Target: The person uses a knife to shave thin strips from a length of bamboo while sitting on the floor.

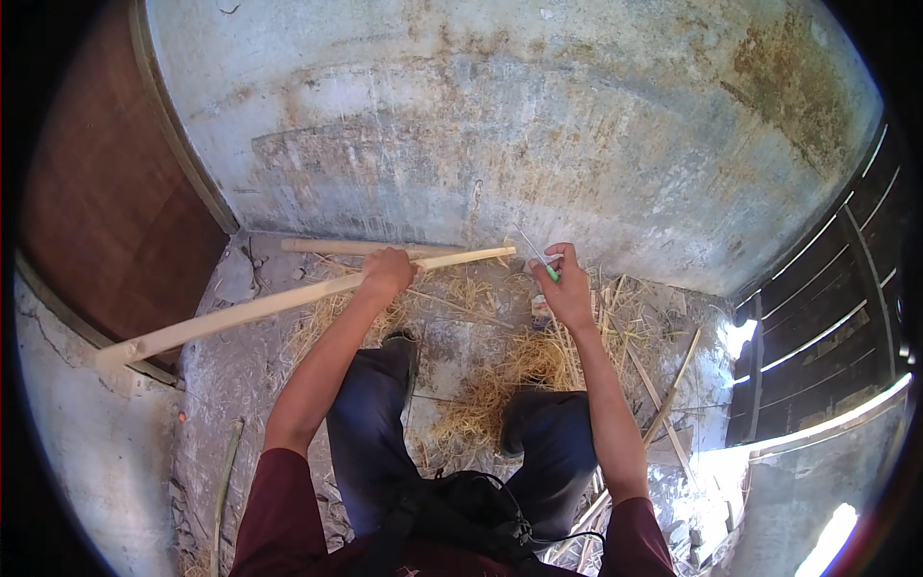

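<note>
My left hand [387, 273] is closed round a long pale wooden pole [240, 313], which slants from the lower left up toward the wall. Its far end narrows to a lighter, shaved-looking tip just right of that hand. In my right hand [567, 288] is a small knife [551, 271] with a green handle and a thin metal blade pointing up and left. The blade sits a little right of the pole's tip, seemingly apart from it. Curly straw-coloured shavings [538, 361] lie on the floor between and around my feet.
A second pole [332, 247] lies along the base of the stained wall [461, 125]. Loose sticks [673, 389] are scattered at the right, near dark slatted boards [817, 308]. A brown door panel [111, 163] stands at the left; another stick [226, 481] lies on the floor.
</note>
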### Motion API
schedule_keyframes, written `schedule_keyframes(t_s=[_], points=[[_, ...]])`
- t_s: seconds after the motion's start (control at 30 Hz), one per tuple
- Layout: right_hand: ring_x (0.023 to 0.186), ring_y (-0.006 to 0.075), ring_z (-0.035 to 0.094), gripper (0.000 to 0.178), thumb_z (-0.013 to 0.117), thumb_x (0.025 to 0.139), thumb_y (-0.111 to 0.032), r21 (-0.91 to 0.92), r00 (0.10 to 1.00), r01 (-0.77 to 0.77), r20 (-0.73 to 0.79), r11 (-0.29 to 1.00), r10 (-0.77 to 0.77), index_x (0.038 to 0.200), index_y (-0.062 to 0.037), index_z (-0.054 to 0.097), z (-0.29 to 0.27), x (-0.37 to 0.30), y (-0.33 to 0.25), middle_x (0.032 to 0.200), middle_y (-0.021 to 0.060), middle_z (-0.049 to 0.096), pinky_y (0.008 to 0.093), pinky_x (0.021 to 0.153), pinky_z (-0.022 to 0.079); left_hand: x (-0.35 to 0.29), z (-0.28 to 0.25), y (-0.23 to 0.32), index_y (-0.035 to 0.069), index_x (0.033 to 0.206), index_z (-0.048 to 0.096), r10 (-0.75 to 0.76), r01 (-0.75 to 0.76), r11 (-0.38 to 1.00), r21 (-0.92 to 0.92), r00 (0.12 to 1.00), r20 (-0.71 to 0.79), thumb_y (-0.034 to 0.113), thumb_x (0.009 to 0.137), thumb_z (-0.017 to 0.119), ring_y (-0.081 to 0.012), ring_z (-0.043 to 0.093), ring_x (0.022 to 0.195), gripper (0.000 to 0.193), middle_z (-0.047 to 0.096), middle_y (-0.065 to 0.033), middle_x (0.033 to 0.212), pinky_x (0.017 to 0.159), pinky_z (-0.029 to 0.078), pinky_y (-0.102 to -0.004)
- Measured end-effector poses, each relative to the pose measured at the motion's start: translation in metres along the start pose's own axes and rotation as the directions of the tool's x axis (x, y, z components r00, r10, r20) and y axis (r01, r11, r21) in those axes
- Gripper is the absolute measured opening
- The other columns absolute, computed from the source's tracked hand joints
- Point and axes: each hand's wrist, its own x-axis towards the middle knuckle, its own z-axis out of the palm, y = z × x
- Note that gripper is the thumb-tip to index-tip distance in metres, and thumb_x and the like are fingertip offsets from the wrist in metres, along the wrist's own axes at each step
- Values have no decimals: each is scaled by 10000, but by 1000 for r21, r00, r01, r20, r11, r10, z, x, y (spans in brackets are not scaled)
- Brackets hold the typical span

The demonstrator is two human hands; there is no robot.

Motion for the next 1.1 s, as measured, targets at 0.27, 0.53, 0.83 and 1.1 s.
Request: schedule_keyframes(t_s=[0.27,0.53,0.83,1.1], points=[[662,336,652,235,683,1049,-186,49,999,39,-22,998,-38,1208,-83,544,4,-3,-7,789,150,666,468,638,482,-23,-47,-13,-72,955,771,251,-212,934,-288,962,104,798,1013,506,-397,744,899,911,746,-268,907,812,544,-539],[749,338,646,185,713,1055,-156,50,908,415,-80,908,-411,1180,-70,607,15,-20,-56,875,166,677,419,707,527,-82,-63,6,31,739,635,289,-181,744,-643,955,66,765,1034,550,-178,565,569,795,552,-39,633,544,430,-404],[831,353,717,163,764,1018,-137,74,880,475,-65,877,-471,1134,-58,680,18,-41,-85,1042,154,743,432,753,566,-152,-79,42,51,911,618,449,-48,401,-915,881,151,575,1096,610,-102,641,514,556,563,12,680,398,381,-254],[868,349,750,176,778,1008,-161,49,853,521,-26,852,-521,1133,-71,692,17,-42,-79,1073,154,762,409,724,580,-152,-51,48,-32,1080,725,277,-326,525,-787,939,-204,427,1104,650,-216,660,580,465,597,-129,646,534,453,-396]])
